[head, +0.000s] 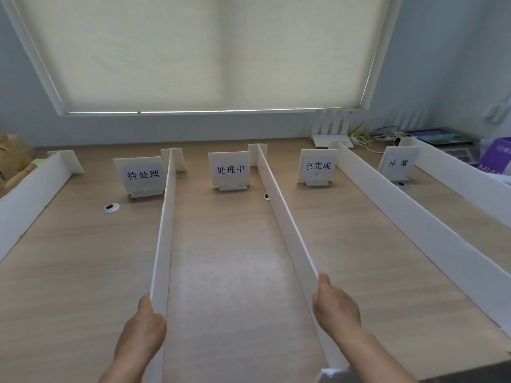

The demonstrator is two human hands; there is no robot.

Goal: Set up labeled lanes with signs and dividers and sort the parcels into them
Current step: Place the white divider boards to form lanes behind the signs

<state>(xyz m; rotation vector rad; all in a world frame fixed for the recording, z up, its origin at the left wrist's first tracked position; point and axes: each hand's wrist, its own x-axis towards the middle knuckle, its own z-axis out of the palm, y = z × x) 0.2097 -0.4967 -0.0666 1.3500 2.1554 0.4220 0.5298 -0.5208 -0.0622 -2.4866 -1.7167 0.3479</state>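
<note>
Two hands [143,327] [336,308] hold dividers [164,230] [287,225] (four signed lanes).

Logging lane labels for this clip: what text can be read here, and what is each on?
"待处理": first sign, leftmost lane.
"处理中": second sign.
"已完成": third sign.
"异常": fourth sign, rightmost lane.
"MIA...": purple box at the far right, cut off by a divider; its small logo text is too blurred to read.
</note>
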